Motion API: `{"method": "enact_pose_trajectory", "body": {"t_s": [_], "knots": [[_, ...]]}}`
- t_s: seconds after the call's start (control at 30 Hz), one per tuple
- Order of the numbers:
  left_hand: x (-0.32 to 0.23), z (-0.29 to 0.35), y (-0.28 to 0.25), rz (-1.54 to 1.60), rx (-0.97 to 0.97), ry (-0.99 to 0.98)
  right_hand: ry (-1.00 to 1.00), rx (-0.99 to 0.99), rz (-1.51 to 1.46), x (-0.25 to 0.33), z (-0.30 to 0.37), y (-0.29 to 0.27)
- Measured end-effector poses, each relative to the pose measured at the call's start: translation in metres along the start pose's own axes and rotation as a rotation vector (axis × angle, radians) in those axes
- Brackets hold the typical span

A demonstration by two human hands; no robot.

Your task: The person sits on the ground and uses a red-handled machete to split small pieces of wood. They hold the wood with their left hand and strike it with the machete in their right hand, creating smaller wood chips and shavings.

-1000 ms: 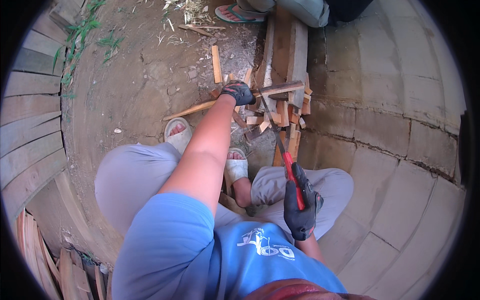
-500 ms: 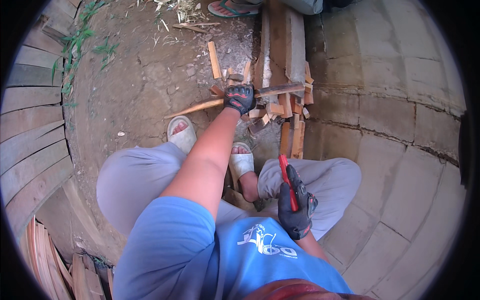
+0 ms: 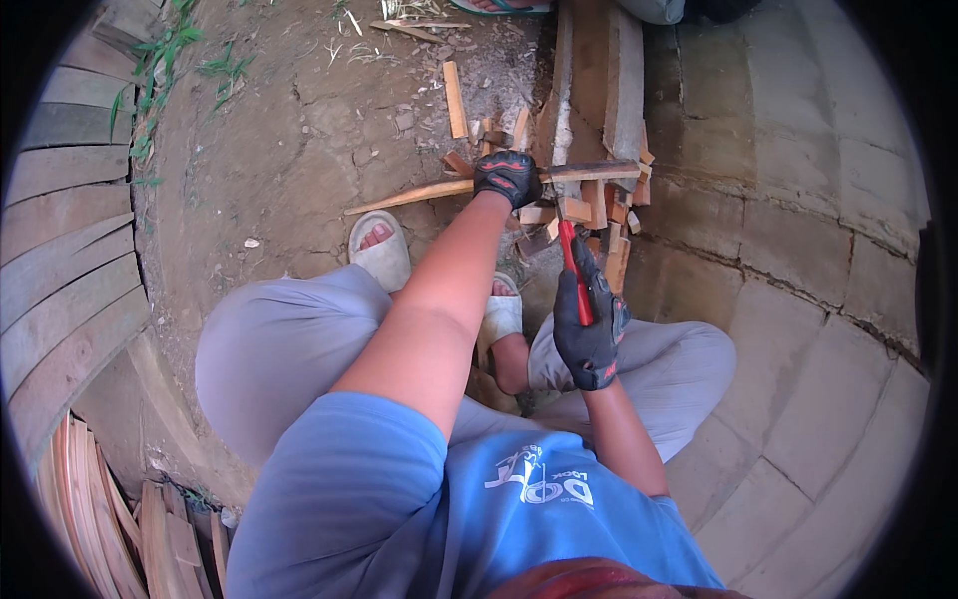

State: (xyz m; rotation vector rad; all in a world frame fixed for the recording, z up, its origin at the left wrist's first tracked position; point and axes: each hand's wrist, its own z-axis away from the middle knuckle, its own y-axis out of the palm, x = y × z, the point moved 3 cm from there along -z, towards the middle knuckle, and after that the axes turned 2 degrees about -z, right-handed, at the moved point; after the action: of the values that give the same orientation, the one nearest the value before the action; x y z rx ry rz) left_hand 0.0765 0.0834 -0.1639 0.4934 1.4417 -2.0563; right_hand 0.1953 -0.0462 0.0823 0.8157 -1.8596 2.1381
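My left hand (image 3: 509, 180), in a black glove with red marks, is closed around a narrow wooden strip (image 3: 591, 173) that sticks out to its right over a concrete ledge (image 3: 624, 85). On its other side a long, pointed light wood piece (image 3: 409, 197) reaches the glove; I cannot tell whether it is the same piece. My right hand (image 3: 587, 324), gloved alike, is wrapped round a red-handled tool (image 3: 576, 270) pointing away from me, its far end near the strip and a short wood block (image 3: 574, 210). The tool's working end is too unclear to name.
Cut wood pieces (image 3: 614, 225) lie heaped under the strip. A loose stick (image 3: 455, 100) rests on the dirt beyond my left hand. Stone paving (image 3: 758, 349) spreads at right, planks (image 3: 70, 235) line the left. Another person's sandalled foot (image 3: 504, 7) shows at the far edge.
My right hand has moved forward with the red-handled tool, up close to the wood. My left hand keeps its hold on the strip. The whole view has shifted slightly.
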Motion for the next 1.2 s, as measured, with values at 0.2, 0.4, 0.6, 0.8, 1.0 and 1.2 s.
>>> {"method": "enact_pose_trajectory", "body": {"t_s": [0.2,0.4,0.6,0.8,1.0,1.2], "knots": [[0.004,-0.006,-0.006,0.024,0.059,-0.03,-0.135,-0.101,-0.021,-0.009,-0.009,-0.001],[0.006,-0.012,-0.013,0.037,0.171,-0.053,-0.113,-0.085,0.063,-0.011,-0.02,-0.014],[0.01,-0.026,-0.013,0.078,0.252,-0.014,-0.102,-0.087,0.02,-0.008,-0.038,-0.018],[-0.005,0.002,-0.04,-0.055,0.043,-0.015,-0.067,-0.066,0.083,0.005,-0.037,-0.008],[0.005,-0.014,-0.03,-0.044,0.031,-0.009,-0.078,-0.077,0.011,-0.005,-0.026,-0.001],[0.006,-0.01,-0.023,-0.017,-0.011,0.0,0.088,0.037,-0.027,-0.021,-0.012,-0.009]]}}
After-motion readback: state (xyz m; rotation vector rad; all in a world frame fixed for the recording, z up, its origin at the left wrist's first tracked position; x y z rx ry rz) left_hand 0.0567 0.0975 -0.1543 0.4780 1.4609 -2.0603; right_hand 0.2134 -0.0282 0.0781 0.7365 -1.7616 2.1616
